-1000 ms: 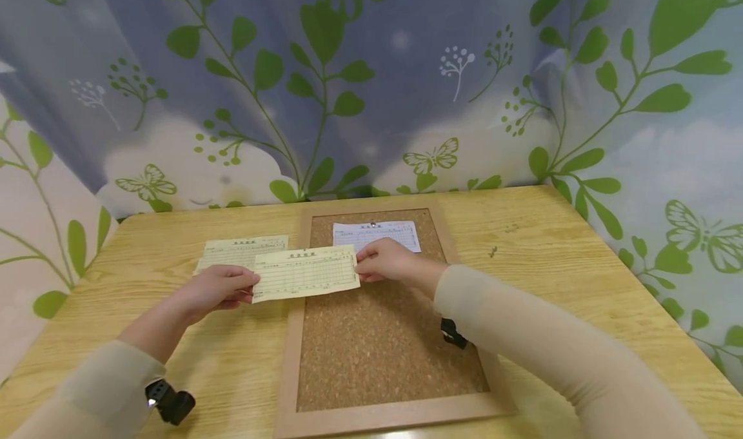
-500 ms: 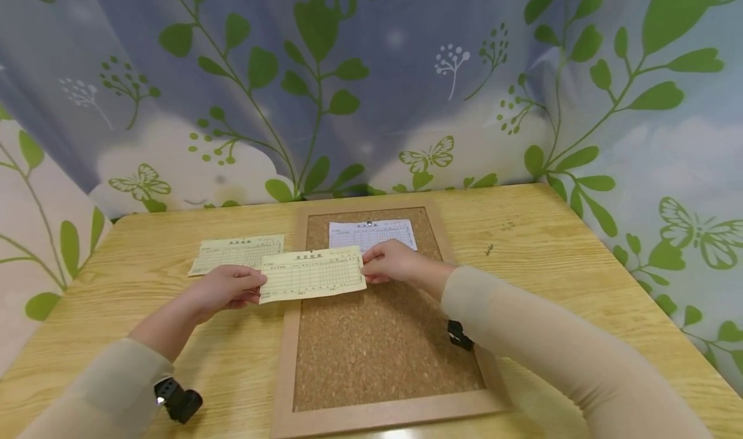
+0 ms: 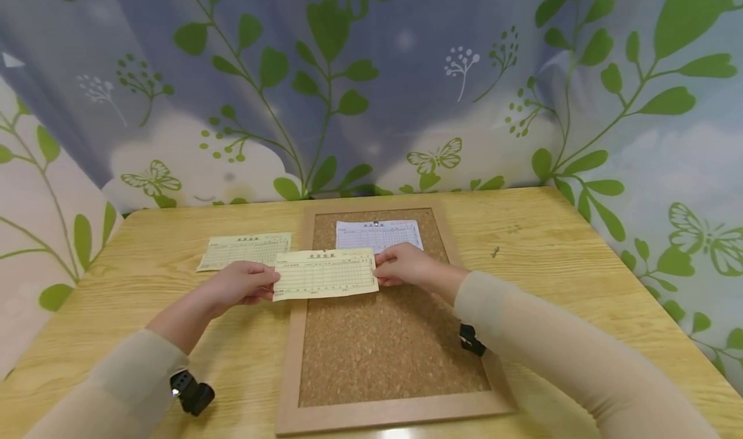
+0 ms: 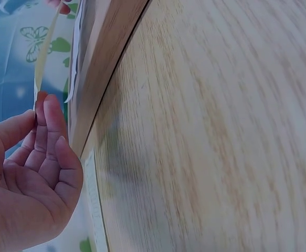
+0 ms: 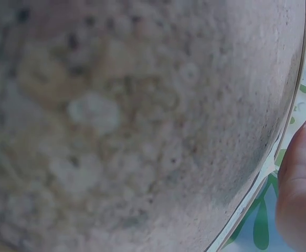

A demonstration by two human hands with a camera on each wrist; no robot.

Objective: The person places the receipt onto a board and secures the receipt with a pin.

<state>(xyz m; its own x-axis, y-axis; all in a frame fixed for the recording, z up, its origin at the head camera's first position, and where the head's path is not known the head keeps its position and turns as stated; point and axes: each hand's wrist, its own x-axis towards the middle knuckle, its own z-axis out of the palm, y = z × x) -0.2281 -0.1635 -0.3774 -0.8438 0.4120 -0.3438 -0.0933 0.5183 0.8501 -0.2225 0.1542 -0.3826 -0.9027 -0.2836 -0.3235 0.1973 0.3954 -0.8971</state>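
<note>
A pale yellow printed form (image 3: 325, 278) is held up over the left and upper part of the corkboard (image 3: 395, 349). My left hand (image 3: 240, 284) pinches its left edge between thumb and fingers, as the left wrist view also shows, with the sheet (image 4: 43, 55) nearly edge-on there. At its right edge my right hand (image 3: 409, 265) pinches the paper. Behind that hand, a white form (image 3: 380, 234) lies near the top of the board, with a small pin (image 3: 376, 223) at its top edge. In the right wrist view my right hand (image 5: 297, 194) is only partly visible.
A second yellow form (image 3: 232, 251) lies on the wooden table (image 3: 232, 374) left of the board. Small dark metallic bits (image 3: 495, 252) lie right of the board. A leaf-patterned curtain (image 3: 406, 104) hangs behind the table.
Both hands have carried the yellow form a little to the right, further over the corkboard. The grip on both edges is unchanged. The head view has shifted slightly.
</note>
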